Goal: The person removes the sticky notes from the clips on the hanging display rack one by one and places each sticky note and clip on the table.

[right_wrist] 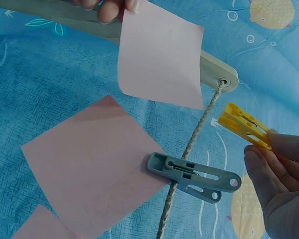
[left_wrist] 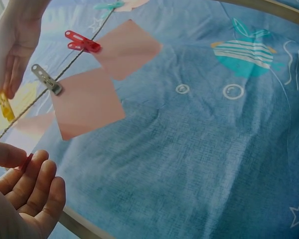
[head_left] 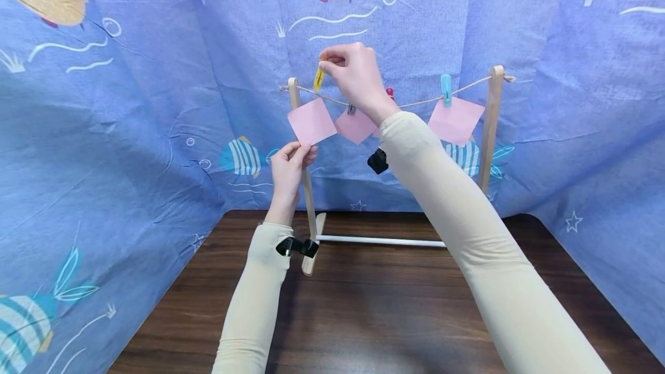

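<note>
My left hand [head_left: 292, 169] pinches the bottom corner of a pink paper square [head_left: 313, 122], whose top corner is close to the rope [right_wrist: 197, 130] near the left post. Up above, my right hand [head_left: 357, 74] grips a yellow clothespin [right_wrist: 244, 125] between thumb and fingertips, its jaw end pointing down toward the rope. Beside the held paper, a grey clothespin [right_wrist: 192, 175] clips a second pink square [left_wrist: 87, 103] to the rope. Farther along, a red clothespin [left_wrist: 83, 42] holds another pink square [left_wrist: 128, 50]; my right wrist partly hides it in the head view.
A light-blue clothespin [head_left: 446, 90] holds a pink square [head_left: 456, 121] near the right wooden post [head_left: 490, 131]. The left post [head_left: 309, 195] stands on a foot, with a white bar [head_left: 381, 241] low across the frame. A brown table [head_left: 363, 310] lies beneath; a blue fish-patterned cloth [head_left: 171, 62] hangs behind.
</note>
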### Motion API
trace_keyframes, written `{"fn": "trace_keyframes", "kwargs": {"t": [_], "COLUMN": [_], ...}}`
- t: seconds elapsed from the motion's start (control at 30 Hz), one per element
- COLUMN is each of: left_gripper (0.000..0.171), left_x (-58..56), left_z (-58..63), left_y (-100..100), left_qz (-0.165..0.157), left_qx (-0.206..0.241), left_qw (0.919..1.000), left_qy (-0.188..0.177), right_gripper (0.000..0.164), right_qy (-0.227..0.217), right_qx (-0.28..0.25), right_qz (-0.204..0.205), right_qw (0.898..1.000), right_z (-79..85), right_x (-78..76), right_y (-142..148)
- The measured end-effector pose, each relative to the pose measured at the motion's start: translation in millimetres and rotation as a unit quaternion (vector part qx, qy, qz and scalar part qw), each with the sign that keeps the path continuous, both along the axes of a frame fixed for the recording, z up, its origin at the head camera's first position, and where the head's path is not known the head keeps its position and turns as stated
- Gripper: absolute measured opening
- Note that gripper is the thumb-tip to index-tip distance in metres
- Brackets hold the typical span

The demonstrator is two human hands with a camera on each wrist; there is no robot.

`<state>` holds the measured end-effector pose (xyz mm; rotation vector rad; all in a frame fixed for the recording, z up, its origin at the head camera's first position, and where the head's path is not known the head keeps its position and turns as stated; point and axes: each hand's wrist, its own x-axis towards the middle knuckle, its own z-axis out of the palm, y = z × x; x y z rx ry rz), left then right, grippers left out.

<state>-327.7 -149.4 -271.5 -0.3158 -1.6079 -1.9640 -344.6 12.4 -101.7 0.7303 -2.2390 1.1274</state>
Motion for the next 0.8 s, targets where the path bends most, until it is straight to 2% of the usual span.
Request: {"fn": "trace_keyframes", "kwargs": {"t": [0.23,0.5,0.8], "left_gripper": [0.015,0.017,0.018], "left_x": [-1.8,-0.1,4.8], "left_z": [-3.1,-0.5,2.7], "left_y": [-4.4,-27.2,-41.9], "left_qz": [-0.004,0.010,0.017], "left_qx": [-0.002,-0.010,-0.036], "left_qw": [1.0000,0.9999,0.9991], "left_qy": [-0.001,0.010,0.012], "right_gripper": [0.024,0.034,0.038], "right_qy": [0.006,-0.013,-0.029], "right_qx": [-0.008,0.001,-0.090], "right_qz": [0.000,-0.006,0.024], "right_qw": [1.000,1.000,0.995], "right_z": [0.9,1.7,4.9], "right_x": [1.2,0.4,5.9], "right_y": [7.2,23.2,47.7]}}
